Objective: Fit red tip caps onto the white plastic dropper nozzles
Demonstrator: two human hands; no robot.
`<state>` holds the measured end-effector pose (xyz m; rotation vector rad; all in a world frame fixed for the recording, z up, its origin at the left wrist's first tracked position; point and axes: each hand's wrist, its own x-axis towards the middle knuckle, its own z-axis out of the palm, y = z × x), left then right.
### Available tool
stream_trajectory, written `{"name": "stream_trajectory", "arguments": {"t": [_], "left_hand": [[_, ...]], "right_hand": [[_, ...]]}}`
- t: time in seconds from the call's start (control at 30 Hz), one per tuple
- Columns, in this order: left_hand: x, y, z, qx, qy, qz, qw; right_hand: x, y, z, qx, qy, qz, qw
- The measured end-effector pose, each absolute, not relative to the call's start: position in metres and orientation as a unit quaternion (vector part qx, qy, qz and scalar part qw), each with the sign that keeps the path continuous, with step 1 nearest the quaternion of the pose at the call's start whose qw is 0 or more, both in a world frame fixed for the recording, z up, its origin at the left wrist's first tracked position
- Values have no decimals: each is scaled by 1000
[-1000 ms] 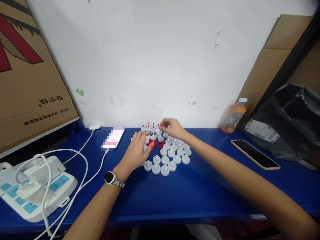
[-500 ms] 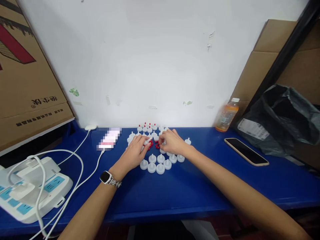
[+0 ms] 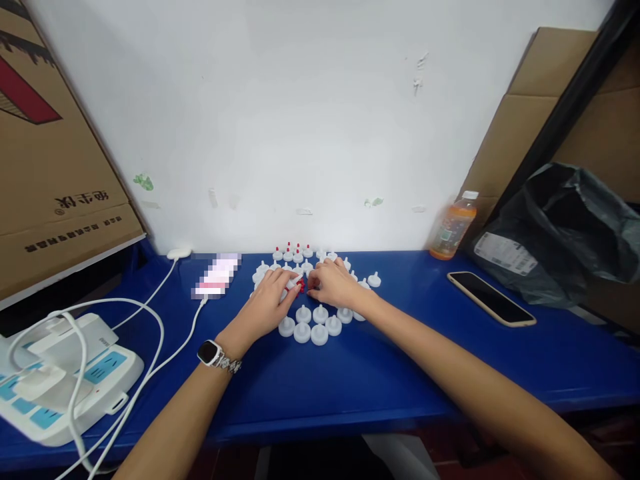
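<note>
My left hand (image 3: 270, 297) is closed on a white nozzle cap (image 3: 295, 281), tilted with its spout towards my other hand. Beside its fingertips lies a small pile of red tip caps (image 3: 301, 287), partly covered by both hands. Facing it, my right hand (image 3: 334, 285) has its fingers pinched low at the pile's right side; what they hold, if anything, is hidden. Several bare white nozzle caps (image 3: 319, 334) stand upright in front of the hands, with others behind and to the right. At the back, a group of nozzle caps (image 3: 288, 255) wears red tips.
On the blue table (image 3: 350, 387), a power strip (image 3: 95, 390) with looping white cables sits left, near a blurred-out phone (image 3: 216, 277). To the right are another phone (image 3: 493, 300), an orange drink bottle (image 3: 454, 227) and a dark plastic bag (image 3: 555, 233). A white wall (image 3: 310, 133) rises behind.
My right hand has moved left and closer to my left hand, now covering more of the red tip caps. My left hand keeps its hold. The view has shifted slightly.
</note>
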<state>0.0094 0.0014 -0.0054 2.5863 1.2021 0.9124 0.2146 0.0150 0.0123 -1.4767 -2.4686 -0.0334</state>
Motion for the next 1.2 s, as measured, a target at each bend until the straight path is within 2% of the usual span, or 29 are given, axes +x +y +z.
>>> {"name": "stream_trajectory", "arguments": {"t": [0.37,0.43,0.5,0.6,0.73,0.9,1.2], "left_hand": [[9,2,-5,861,401,303,78],[9,2,-5,861,401,303,80],[9,1,-3,861,401,302,81],[11,-1,-1,862,398,302,82],[15,-6,3,868,384,304,86],[19,-12,8,870,377,305,93],[20,-12,6,874,374,297,96]], "right_hand": [[228,17,10,-498,-856,9,139],[227,16,10,-494,-850,10,183],[227,15,12,-493,-828,34,263],[224,13,13,-483,-769,139,395],[216,12,10,-427,-704,286,491],[204,12,4,-389,-636,390,541],[195,7,0,-357,-564,450,593]]}}
